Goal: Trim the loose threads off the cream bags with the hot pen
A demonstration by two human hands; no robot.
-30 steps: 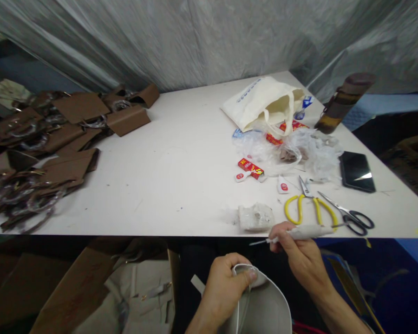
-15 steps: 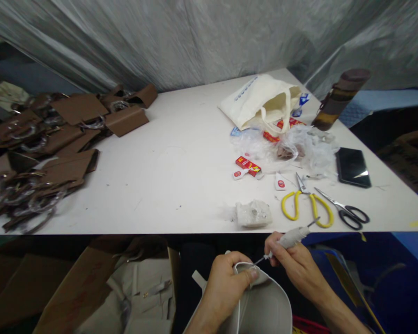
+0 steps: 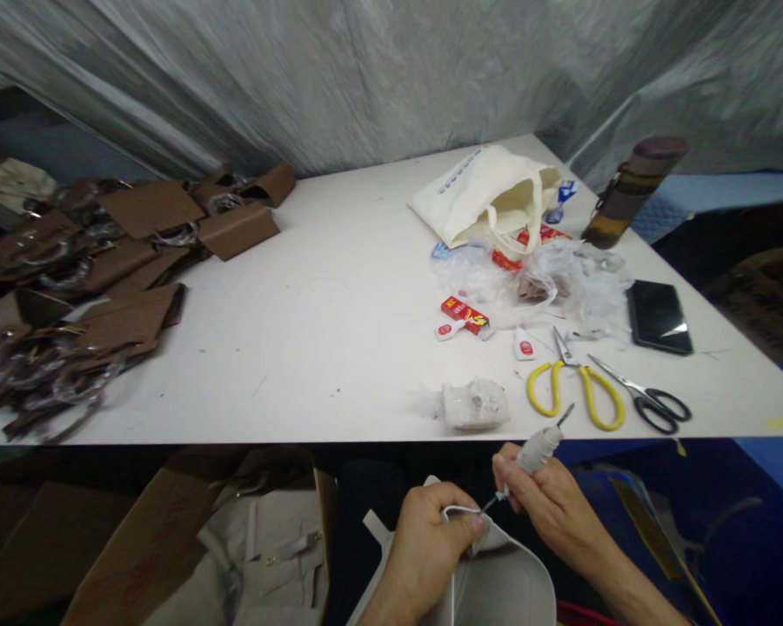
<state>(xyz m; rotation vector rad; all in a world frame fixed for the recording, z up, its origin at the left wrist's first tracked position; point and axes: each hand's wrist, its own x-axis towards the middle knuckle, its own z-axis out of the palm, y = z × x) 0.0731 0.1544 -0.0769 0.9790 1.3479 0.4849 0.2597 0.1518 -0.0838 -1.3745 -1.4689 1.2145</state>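
Below the table's front edge, my left hand (image 3: 427, 543) pinches the rim of a light grey bag (image 3: 512, 578), thumb inside the opening. My right hand (image 3: 548, 496) is closed around an awl (image 3: 536, 450) with a wrapped, pale grey handle. Its thin metal tip meets the bag's edge beside my left thumb; whether it pierces the material I cannot tell. A second metal point sticks out of the handle's upper end. Just beyond, on the table, lie a whitish block (image 3: 475, 405), yellow-handled scissors (image 3: 574, 378) and black-handled scissors (image 3: 649, 400).
Brown bags (image 3: 150, 209) are heaped on the white table (image 3: 300, 348) at the left. A canvas tote (image 3: 483, 191), crumpled plastic (image 3: 580, 278), small glue tubes (image 3: 524, 345), a phone (image 3: 660, 317) and a bottle (image 3: 636, 191) occupy the right. A carton (image 3: 143, 539) holding beige bags stands below.
The awl's handle has tipped more upright and shifted slightly left in my right hand. The bag and my left hand sit slightly lower and further right in view.
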